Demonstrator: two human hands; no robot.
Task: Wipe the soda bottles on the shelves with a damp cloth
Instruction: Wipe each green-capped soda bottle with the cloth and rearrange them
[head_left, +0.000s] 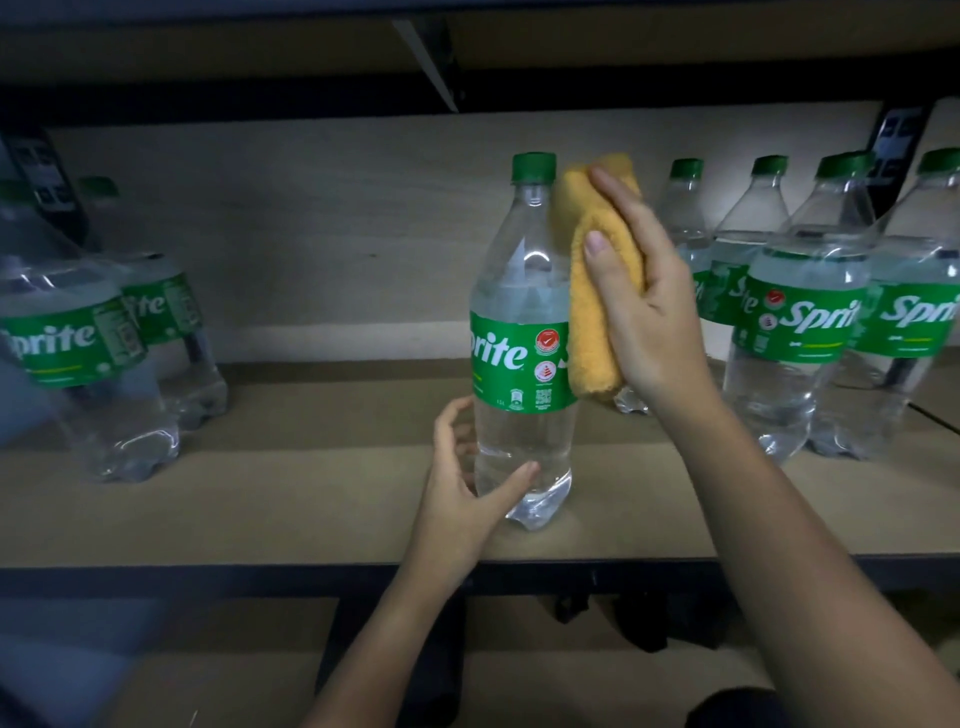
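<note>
A clear Sprite bottle (522, 332) with a green cap and green label stands upright near the middle of the wooden shelf (291, 499). My left hand (470, 480) curls round its base, thumb across the front. My right hand (641, 291) grips a folded yellow cloth (592, 312) and holds it against the bottle's right side, from the shoulder down to the label.
Two more Sprite bottles (88, 338) stand at the left of the shelf. Several others (802, 317) crowd the right side behind my right hand. A shelf board runs overhead (519, 47), and a dark metal rail (260, 577) edges the front.
</note>
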